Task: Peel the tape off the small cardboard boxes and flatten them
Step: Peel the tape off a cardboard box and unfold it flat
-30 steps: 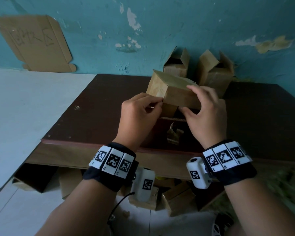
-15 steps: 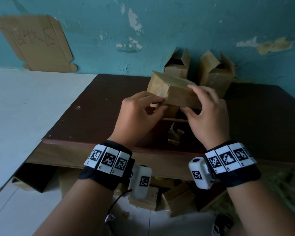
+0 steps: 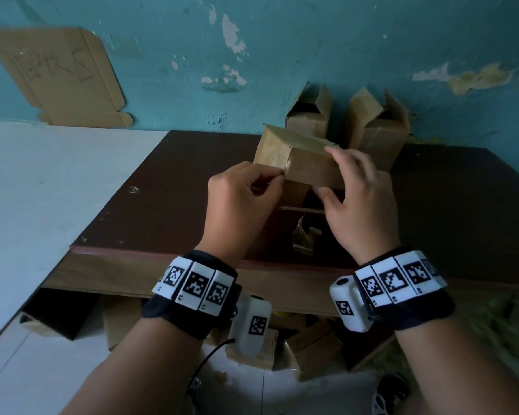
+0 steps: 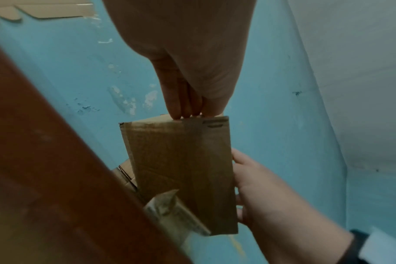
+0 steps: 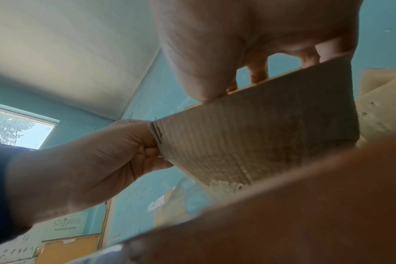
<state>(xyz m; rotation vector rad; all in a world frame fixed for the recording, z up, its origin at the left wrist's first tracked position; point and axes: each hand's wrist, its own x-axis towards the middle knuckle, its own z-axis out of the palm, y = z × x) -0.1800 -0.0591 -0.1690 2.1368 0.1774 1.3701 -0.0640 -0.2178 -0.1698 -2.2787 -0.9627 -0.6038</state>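
Far left, flat cardboard sheet point(image 3: 60, 76) leans on the blue wall point(image 3: 282, 40), w/ handwriting on it. Dark table point(image 3: 162, 190) sits below, more cardboard under its front edge. L hand point(image 3: 240, 202) has fingers curled, thumb & fingertips pinching at the left corner of the box point(image 3: 306, 163), right where the tape point(image 3: 288, 166) edge shows. Box is held up off the table, tilted, between both hands. Crumpled tape scrap point(image 3: 304, 238) lies on the table just under it. R hand point(image 3: 357, 199) grips the box's right end, fingers over the top, thumb underneath. Behind, two open boxes point(image 3: 309, 115) point(image 3: 375, 124) stand against the wall.
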